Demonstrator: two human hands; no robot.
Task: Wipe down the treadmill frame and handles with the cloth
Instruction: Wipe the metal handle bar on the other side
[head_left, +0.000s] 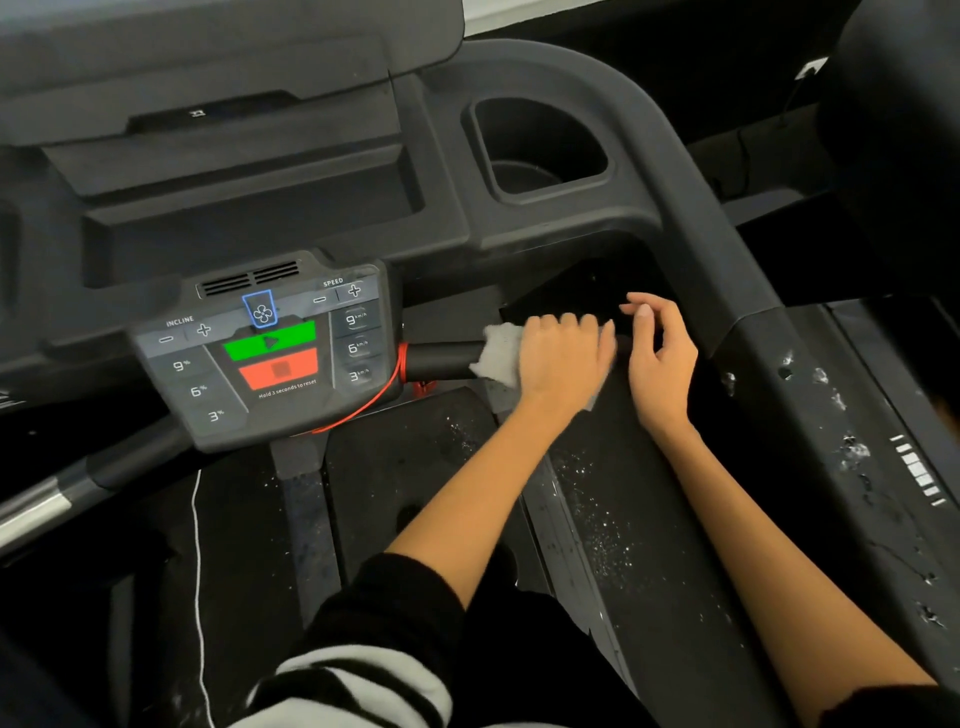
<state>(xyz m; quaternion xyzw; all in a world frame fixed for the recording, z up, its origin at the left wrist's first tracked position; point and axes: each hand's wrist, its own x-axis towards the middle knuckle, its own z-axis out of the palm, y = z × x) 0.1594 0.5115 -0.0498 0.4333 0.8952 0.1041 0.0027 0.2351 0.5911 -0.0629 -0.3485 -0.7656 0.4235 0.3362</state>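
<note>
Mid-frame, left hand (563, 358) clenched the crumpled white cloth (497, 354) around the black cylindrical handle (441, 358); right hand (660, 353) hovered released; speckled dark right-side frame rail (831, 415) apparently remained unwiped

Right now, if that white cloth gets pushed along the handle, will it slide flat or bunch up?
The cloth looks soft and floppy: it is crumpled around the handle under the left hand, so it will probably bunch unless gripped. It seems light, likely dragging easily. The right hand hovers open nearby, not touching it.
</note>
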